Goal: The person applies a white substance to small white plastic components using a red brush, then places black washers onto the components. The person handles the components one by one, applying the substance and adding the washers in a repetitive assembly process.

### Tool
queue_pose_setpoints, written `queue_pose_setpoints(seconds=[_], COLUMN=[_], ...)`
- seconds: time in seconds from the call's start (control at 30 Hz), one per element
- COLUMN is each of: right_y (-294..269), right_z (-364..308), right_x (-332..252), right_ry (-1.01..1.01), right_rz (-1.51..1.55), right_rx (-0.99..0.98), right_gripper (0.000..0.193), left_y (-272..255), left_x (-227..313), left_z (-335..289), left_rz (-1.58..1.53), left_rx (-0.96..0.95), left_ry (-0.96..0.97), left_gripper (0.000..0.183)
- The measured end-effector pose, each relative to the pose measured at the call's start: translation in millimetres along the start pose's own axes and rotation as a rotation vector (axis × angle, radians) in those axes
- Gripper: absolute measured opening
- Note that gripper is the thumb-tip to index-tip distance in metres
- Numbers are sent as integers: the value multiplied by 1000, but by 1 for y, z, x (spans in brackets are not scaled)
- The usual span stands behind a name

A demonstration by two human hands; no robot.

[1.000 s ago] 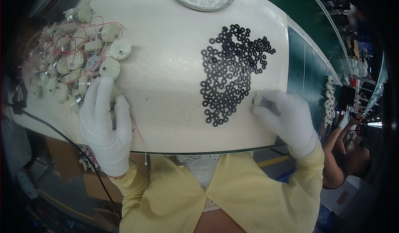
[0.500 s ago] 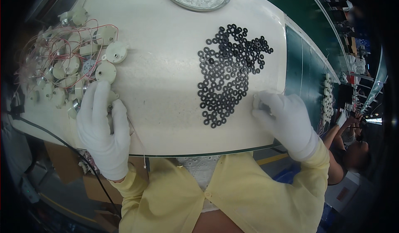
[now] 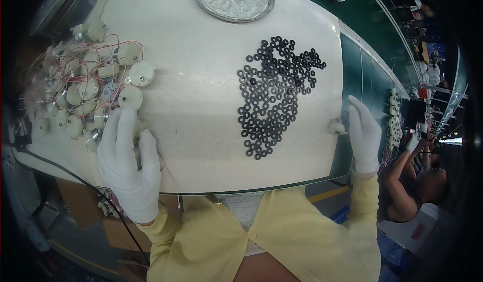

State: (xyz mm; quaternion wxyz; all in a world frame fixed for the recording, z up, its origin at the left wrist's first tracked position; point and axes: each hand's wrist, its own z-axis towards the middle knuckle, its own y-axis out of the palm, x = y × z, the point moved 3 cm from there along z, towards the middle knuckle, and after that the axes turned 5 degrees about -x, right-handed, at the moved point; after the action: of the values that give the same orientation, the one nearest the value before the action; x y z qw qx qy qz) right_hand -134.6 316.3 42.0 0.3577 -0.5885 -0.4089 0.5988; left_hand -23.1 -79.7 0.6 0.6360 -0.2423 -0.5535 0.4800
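Observation:
My left hand [image 3: 130,166], in a white glove, has its thumb and fingers curled around a white round motor [image 3: 139,127], largely hidden by the glove. A thin wire hangs from it over the table's front edge. Directly beyond the fingers lies a tangled heap of similar white motors [image 3: 88,88] with red wires. My right hand [image 3: 364,133], gloved too, is at the table's right side, fingers stretched out and holding nothing. Just left of it, apart from the fingers, a small white motor unit [image 3: 336,127] rests near the table's right edge.
Many black rings [image 3: 269,106] lie spread on the white table [image 3: 196,121]. A round metal tray [image 3: 201,4] stands at the far side. On the right, a row of white parts [image 3: 395,116] lies on a green surface; a co-worker [image 3: 402,191] sits beyond. A black cable [image 3: 75,170] crosses at left.
My right hand has swung right and opened, with the small motor unit now in view on the table beside it. My left hand keeps its grip. The view has shifted slightly.

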Motion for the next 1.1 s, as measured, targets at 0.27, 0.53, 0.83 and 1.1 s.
queue_pose_setpoints(seconds=[0.27, 0.53, 0.83, 1.1], right_y=[1, -1, -7, -10], right_z=[-12, 4, 28, 35], right_x=[-18, 22, 35, -95], right_ry=[-313, -124, -338, -643], right_rz=[-45, 95, -295, -114], right_rx=[-139, 85, 212, 117], right_gripper=[31, 35, 43, 40], left_y=[0, 1, 0, -5], left_x=[2, 4, -13, -3], left_z=[3, 4, -19, -3], left_rz=[34, -2, -369, -66], left_rx=[103, 125, 274, 223], left_ry=[83, 92, -57, 146], left_gripper=[52, 50, 50, 44])
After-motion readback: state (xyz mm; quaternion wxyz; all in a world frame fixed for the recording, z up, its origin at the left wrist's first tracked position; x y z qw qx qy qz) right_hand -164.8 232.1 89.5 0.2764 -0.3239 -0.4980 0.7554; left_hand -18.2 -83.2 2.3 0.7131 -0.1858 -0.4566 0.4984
